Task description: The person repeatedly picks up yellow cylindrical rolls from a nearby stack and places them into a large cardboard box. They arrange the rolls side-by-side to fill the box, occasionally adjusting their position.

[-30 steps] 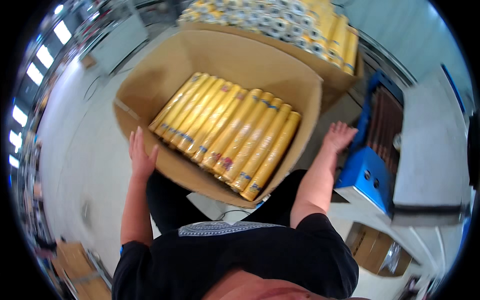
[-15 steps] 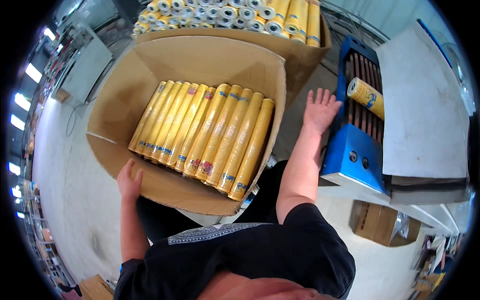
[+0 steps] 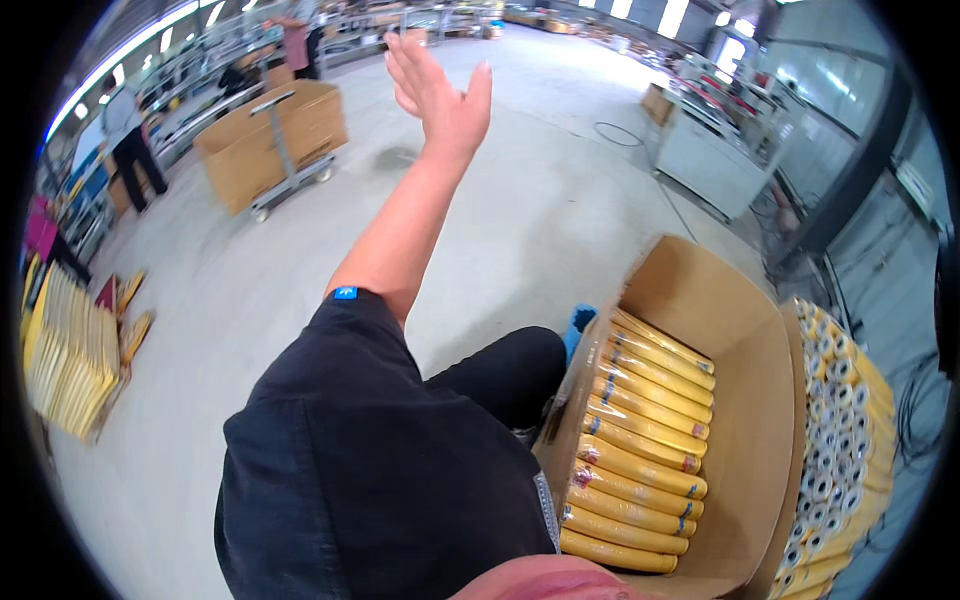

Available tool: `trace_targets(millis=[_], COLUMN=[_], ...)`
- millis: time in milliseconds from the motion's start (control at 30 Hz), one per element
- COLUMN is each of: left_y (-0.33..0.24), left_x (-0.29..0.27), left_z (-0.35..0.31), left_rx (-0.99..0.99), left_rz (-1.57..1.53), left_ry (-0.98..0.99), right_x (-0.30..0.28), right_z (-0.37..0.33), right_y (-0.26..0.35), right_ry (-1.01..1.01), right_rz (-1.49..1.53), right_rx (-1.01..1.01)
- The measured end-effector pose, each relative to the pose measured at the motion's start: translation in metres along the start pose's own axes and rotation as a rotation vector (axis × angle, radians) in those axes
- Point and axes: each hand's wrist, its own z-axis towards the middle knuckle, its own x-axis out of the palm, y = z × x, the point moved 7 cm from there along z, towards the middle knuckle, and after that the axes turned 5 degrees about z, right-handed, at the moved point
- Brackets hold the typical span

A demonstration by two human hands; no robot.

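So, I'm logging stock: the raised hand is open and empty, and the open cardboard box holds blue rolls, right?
No: the rolls in the cardboard box are yellow, not blue, as the head view shows. The raised left hand is indeed open and empty.

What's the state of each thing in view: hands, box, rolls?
Left hand: raised, open, fingers spread, holds nothing.
Right hand: not in view.
Cardboard box: open, partly filled.
Yellow rolls in box: one row, lying side by side.
Stacked rolls: piled outside the box, ends showing.
Wheeled carton: standing on the floor, apart.
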Motion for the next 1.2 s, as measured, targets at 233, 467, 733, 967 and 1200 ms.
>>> trace_targets(millis=[233, 467, 733, 967, 1200], left_y=[0.078, -0.120, -0.448, -0.551, -0.540], left_x=[-0.013, 0.069, -0.078, -0.148, -0.061], left_z=[-0.022, -0.167, -0.315, -0.424, -0.367], left_rx=[-0.121, -0.191, 0.902, 1.492, 1.500], left_rz=[0.101, -0.600, -1.354, -1.089, -0.917], left_ry=[0.149, 1.153, 1.632, 1.800, 1.508], right_x=[0.050, 0.067, 0.095, 0.095, 0.027], right_z=[-0.066, -0.109, -0.173, -0.185, -0.113], right_y=[-0.046, -0.048, -0.118, -0.152, -0.064], right_ry=[0.117, 0.150, 0.241, 0.337, 0.005], right_rz=[-0.099, -0.190, -0.079, -0.102, 0.109], right_rx=[0.130, 0.163, 0.380, 0.583, 0.481])
